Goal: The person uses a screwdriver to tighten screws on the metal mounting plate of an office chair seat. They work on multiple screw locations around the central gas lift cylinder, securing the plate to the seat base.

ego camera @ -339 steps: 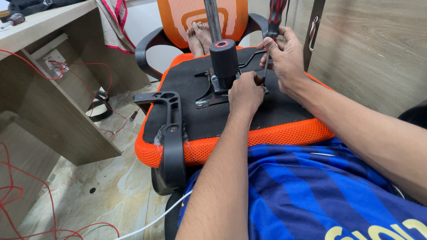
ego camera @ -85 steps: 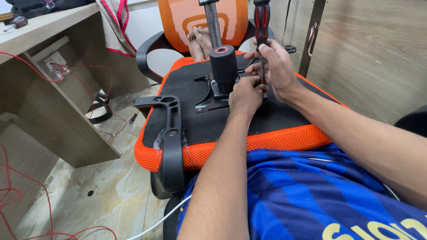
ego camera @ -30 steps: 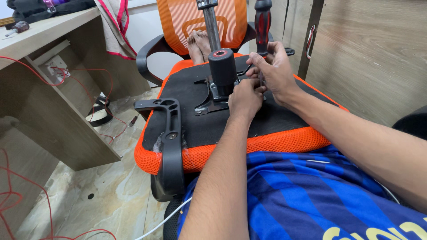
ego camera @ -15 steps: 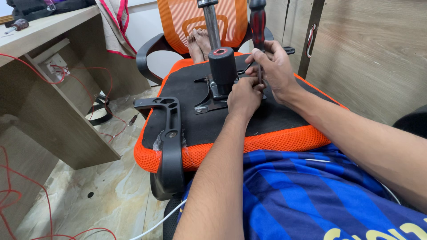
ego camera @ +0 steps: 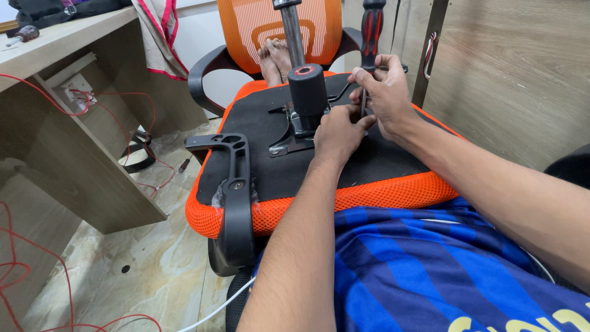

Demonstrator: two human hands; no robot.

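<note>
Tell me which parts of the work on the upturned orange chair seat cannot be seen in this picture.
All in the head view:
- Tip of the red-and-black handled screwdriver: hidden behind the right hand and left hand.
- The fastener it meets on the black underside of the orange mesh chair seat: covered by both hands.
- Top of the screwdriver handle: cut off by the upper edge.
- Upper end of the grey metal gas-lift column: cut off by the upper edge.

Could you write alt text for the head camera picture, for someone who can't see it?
An upturned orange office chair seat lies across a person's lap; the right hand holds a red-and-black screwdriver upright on its black underside, the left hand beside the tip by the metal mechanism plate. A wooden desk with red wires stands left.
</note>
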